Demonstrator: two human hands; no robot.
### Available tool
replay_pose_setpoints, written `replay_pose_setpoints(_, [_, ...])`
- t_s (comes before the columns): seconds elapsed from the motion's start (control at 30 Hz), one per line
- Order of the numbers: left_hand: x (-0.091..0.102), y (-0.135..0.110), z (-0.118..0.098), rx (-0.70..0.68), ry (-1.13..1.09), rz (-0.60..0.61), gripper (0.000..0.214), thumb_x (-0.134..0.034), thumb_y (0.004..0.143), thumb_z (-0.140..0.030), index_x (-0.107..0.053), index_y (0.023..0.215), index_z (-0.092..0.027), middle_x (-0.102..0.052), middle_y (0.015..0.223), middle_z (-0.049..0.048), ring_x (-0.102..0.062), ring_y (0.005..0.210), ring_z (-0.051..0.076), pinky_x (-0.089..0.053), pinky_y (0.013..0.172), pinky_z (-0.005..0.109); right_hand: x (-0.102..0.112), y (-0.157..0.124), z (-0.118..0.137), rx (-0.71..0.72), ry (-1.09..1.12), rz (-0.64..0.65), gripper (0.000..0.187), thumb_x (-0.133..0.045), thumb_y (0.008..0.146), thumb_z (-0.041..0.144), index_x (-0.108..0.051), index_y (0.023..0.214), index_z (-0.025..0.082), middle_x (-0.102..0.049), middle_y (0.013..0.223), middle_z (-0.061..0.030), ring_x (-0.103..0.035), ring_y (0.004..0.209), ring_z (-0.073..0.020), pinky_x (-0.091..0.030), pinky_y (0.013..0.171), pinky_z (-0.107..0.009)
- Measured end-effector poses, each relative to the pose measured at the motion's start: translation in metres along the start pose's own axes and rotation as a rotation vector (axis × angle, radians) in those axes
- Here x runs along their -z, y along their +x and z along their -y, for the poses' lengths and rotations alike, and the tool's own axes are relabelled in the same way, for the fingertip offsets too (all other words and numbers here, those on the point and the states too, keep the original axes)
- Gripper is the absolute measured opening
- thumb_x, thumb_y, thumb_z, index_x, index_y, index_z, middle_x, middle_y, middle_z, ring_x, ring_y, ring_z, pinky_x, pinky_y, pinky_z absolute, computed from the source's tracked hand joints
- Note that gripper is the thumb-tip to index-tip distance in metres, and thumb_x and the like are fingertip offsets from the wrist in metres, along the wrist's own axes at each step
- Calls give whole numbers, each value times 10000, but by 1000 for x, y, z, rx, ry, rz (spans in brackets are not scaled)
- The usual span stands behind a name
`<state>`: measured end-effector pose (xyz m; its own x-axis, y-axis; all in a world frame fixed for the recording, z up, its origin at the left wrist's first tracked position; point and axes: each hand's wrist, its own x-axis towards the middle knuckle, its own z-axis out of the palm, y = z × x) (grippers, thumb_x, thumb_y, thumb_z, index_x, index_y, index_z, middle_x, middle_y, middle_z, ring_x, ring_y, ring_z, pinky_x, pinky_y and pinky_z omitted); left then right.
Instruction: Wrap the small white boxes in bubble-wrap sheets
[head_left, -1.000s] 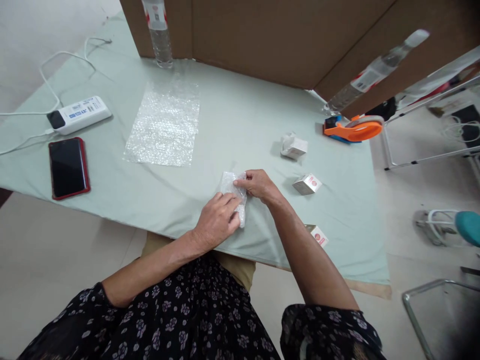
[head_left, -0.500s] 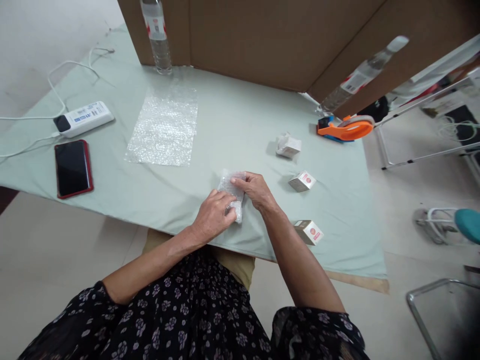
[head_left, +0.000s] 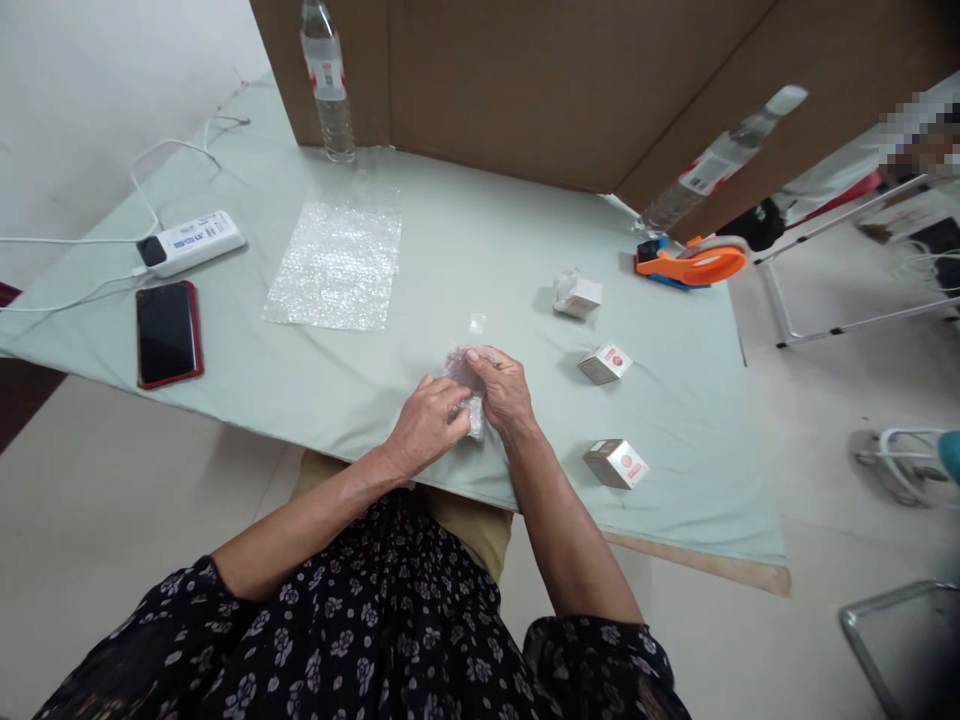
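Observation:
A crumpled piece of bubble wrap (head_left: 474,418) sits between my two hands near the table's front edge. My left hand (head_left: 429,418) grips its near left side, fingers curled. From the right, my right hand (head_left: 505,388) pinches the upper part, thumb on top. Whether anything lies inside the folds is hidden. Just beyond the fingers shows a small clear piece (head_left: 477,323), perhaps tape or film. On my right stand two small printed boxes, one nearer (head_left: 616,464) and one farther (head_left: 604,363). Behind them is a box in clear wrap (head_left: 577,295).
Flat bubble wrap sheets (head_left: 337,262) lie at the back left. Farther left are a phone (head_left: 168,335) and a cabled white power bank (head_left: 196,243). An orange tape dispenser (head_left: 694,264) stands at right. Water bottles (head_left: 331,95) stand by a cardboard panel (head_left: 495,90).
My right hand has curled further over the upper part of the bubble wrap. The small clear piece now shows beyond it. The whole view has shifted slightly.

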<state>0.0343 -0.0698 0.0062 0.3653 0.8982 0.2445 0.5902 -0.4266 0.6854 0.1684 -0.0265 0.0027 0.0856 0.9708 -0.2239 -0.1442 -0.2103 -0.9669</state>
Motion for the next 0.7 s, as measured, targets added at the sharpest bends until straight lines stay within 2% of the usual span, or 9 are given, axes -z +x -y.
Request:
replay_pose_setpoints(0.13, [-2, -5, -4, 25, 38, -74, 214, -557, 866, -154, -715, 1006, -189, -650, 1010, 89, -599, 988, 239, -521, 912, 389, 1, -15, 0, 51, 40, 2, 399, -796, 666, 540, -718, 860, 200, -739, 851, -31, -665, 780, -181, -547, 784, -319])
replay_pose_setpoints(0.3, [-6, -10, -6, 110, 73, -194, 182, -614, 813, -166, -610, 993, -195, -593, 1000, 74, -566, 995, 243, -496, 920, 402, 0, -33, 0, 141, -99, -13, 441, -700, 784, 594, -752, 952, 189, -775, 994, -80, -709, 936, -224, -554, 891, -351])
replay_pose_setpoints(0.4, [-10, -11, -4, 175, 54, -288, 276, -666, 764, -192, -537, 1008, -201, -592, 1016, 70, -564, 1022, 254, -489, 926, 421, 0, -41, -1, 183, -184, -14, 446, -650, 834, 604, -769, 973, 198, -783, 1043, -84, -715, 1004, -238, -546, 939, -360])
replay_pose_setpoints(0.5, [-13, -12, -1, 188, -4, -353, 447, -683, 769, -221, -500, 1174, -180, -587, 1159, 118, -560, 1115, 267, -483, 975, 438, 1, -49, -3, 214, -194, -1, 376, -659, 859, 540, -787, 991, 213, -791, 1060, -70, -718, 1033, -245, -534, 990, -379])
replay_pose_setpoints(0.6, [-14, -11, 3, 157, -61, -314, 521, -652, 794, -192, -469, 1282, -174, -578, 1263, 139, -554, 1184, 261, -473, 1024, 432, 6, -58, -11, 250, -244, 10, 328, -659, 879, 499, -797, 1028, 241, -771, 1171, -59, -692, 1136, -257, -496, 1071, -413])
replay_pose_setpoints(0.7, [-11, -11, 6, 137, -88, -236, 382, -623, 795, -156, -538, 1166, -195, -623, 1202, 103, -576, 1172, 248, -474, 1031, 415, 12, -64, -22, 331, -297, 47, 295, -642, 903, 496, -800, 1041, 289, -756, 1213, -32, -601, 1304, -262, -433, 1151, -444])
